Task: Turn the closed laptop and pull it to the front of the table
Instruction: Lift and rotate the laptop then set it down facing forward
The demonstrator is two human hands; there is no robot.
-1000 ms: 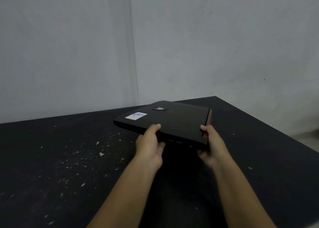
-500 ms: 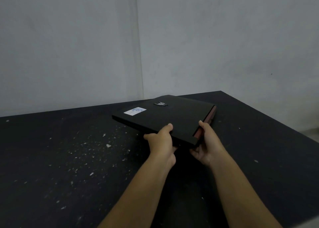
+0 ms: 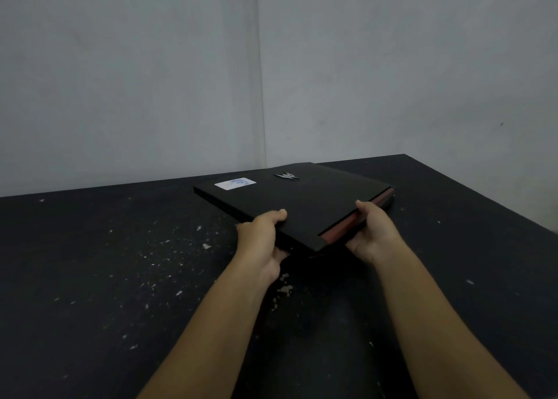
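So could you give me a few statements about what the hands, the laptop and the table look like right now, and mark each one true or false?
1. The laptop is closed. True.
2. Only one hand holds it. False: the left hand and the right hand both grip it, one on each side of its near corner.
3. A pale sticker sits on the lid. True.
4. The laptop lies square to the table's edges. False: it is turned at an angle, with a corner pointing toward the person.
5. The tabletop is spotless. False: pale flecks are scattered across its dark surface.
6. A reddish strip shows along the laptop's right edge. True.
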